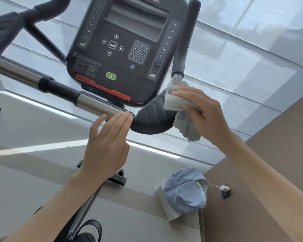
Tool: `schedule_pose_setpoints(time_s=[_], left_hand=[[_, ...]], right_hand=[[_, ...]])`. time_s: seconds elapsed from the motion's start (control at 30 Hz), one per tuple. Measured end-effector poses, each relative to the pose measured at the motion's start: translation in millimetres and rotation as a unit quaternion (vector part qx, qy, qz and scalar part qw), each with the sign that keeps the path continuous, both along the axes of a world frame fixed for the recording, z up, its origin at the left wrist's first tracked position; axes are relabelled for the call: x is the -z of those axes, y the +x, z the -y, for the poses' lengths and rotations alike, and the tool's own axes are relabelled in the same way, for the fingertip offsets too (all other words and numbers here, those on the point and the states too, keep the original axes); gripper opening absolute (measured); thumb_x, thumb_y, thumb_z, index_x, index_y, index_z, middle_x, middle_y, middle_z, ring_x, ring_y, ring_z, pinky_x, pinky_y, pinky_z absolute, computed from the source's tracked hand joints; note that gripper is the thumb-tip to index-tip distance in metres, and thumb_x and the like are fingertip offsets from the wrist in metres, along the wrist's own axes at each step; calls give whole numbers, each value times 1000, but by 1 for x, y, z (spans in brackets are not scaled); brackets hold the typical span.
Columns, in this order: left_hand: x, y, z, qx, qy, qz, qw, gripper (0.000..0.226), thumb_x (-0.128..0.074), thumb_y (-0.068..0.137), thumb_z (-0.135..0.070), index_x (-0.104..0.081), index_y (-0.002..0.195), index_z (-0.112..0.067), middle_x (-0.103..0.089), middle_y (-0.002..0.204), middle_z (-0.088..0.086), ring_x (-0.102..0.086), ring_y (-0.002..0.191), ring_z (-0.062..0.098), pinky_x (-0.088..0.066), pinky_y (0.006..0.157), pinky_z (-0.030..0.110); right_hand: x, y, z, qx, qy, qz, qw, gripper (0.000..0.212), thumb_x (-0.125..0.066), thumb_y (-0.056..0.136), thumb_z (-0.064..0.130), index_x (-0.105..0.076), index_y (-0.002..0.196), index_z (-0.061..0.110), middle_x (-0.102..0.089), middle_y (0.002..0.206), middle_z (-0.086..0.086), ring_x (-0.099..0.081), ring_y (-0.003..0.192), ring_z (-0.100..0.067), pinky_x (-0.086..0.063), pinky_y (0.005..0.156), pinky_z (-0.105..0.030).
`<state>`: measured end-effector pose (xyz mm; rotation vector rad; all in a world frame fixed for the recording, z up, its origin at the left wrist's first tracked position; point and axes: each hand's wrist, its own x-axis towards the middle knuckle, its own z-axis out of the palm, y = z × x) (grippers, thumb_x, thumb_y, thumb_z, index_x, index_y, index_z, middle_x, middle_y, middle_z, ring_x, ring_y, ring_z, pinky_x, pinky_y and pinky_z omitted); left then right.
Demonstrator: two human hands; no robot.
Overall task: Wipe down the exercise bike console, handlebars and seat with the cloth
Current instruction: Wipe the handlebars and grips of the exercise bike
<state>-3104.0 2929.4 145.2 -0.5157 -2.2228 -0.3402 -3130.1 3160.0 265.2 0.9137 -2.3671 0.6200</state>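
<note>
Up close, right hand: closed around the grey cloth, fingers folded over a bunched wad of it, thumb on top
Cloth: pressed between the right palm and the dark ribbed handlebar elbow pad; its upper end touched the foot of the upright grip, and a loose frilled tail hung below the hand, past the pad's right edge
Left hand: open and flat, fingers straight and together, holding nothing; fingertips lay against the end of the chrome handlebar tube, just left of the elbow pad
Hands: near each other, with the pad between them; the cloth sat wholly on the right hand's side
Console: black panel with a blank screen, number keypad, arrow buttons, a green start button and a red strip along its lower edge; it stood above both hands, apart from the cloth
Seat: not seen
Floor: a pale blue cap rested on a white box below the right forearm, well apart from the cloth
</note>
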Motion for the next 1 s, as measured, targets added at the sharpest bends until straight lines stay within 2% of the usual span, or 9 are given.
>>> schedule_pose_setpoints(time_s=[0.1, 0.23, 0.3, 0.43, 0.6, 0.7, 0.77, 0.87, 1.0], left_hand=[[0, 1, -3, -3, 2, 9, 1000, 44, -44, 88, -14, -57, 127, 1, -57, 131, 17, -52, 125, 30, -30, 107, 51], [3, 1, -4, -16, -5, 8, 1000, 46, -51, 85, -11, -55, 129, 1, -56, 133, 16, -50, 127, 29, -28, 109, 49], [4, 1, -6, -18, -2, 9, 1000, 48, -52, 84, -10, -54, 130, 1, -55, 134, 16, -49, 127, 29, -28, 109, 49], [5, 1, -8, -18, 14, 11, 1000, 47, -47, 86, -8, -51, 132, 1, -53, 136, 16, -46, 130, 27, -28, 110, 49], [7, 3, -12, -22, 20, 11, 1000, 47, -40, 89, -11, -48, 133, 2, -51, 137, 18, -43, 130, 29, -26, 112, 48], [6, 3, -12, -30, 18, 10, 999, 48, -40, 88, -12, -47, 133, 2, -51, 137, 18, -43, 130, 29, -24, 113, 47], [6, 3, -13, -41, 15, 10, 999, 48, -39, 88, -12, -47, 133, 2, -51, 137, 18, -42, 130, 29, -23, 113, 46], [6, 4, -15, -53, 11, 21, 998, 48, -41, 87, -13, -48, 133, 2, -51, 136, 18, -42, 129, 29, -22, 113, 45], [3, 7, -17, -68, -1, 34, 997, 50, -43, 85, -12, -49, 132, 2, -51, 136, 18, -44, 128, 30, -23, 112, 46]], right_hand=[[-7, -27, 0, 80, -21, 64, 995, 32, -49, 91, -1, -61, 118, 9, -58, 124, 1, -49, 124, -17, -35, 107, -28], [13, -38, 9, 92, 27, 91, 991, 32, -47, 94, 1, -57, 124, 6, -52, 134, -8, -39, 131, -21, -22, 112, -25], [21, -31, 11, 76, 26, 62, 995, 32, -48, 92, -3, -56, 123, 2, -53, 133, -11, -40, 131, -23, -24, 112, -27], [39, -8, 19, 15, 39, 7, 999, 30, -49, 90, -9, -59, 118, -4, -57, 127, -15, -48, 125, -30, -35, 106, -47], [56, 15, 25, -68, 35, 13, 997, 35, -43, 87, -13, -60, 116, -6, -59, 125, -17, -49, 124, -31, -38, 103, -49], [47, 14, 12, -69, -53, 20, 996, 41, -43, 83, -20, -60, 116, -3, -60, 122, -10, -53, 120, -20, -41, 102, -36], [35, 1, -1, -13, -142, 2, 990, 37, -46, 87, -12, -59, 118, 5, -59, 121, -2, -53, 117, -13, -41, 99, -24], [24, -31, -15, 41, -228, 6, 973, 31, -46, 91, 1, -58, 119, 9, -60, 123, -2, -53, 117, -17, -42, 100, -30], [39, -60, -9, 55, -266, 107, 956, 31, -43, 94, 8, -58, 121, 13, -56, 128, 0, -49, 120, -13, -35, 106, -31]])
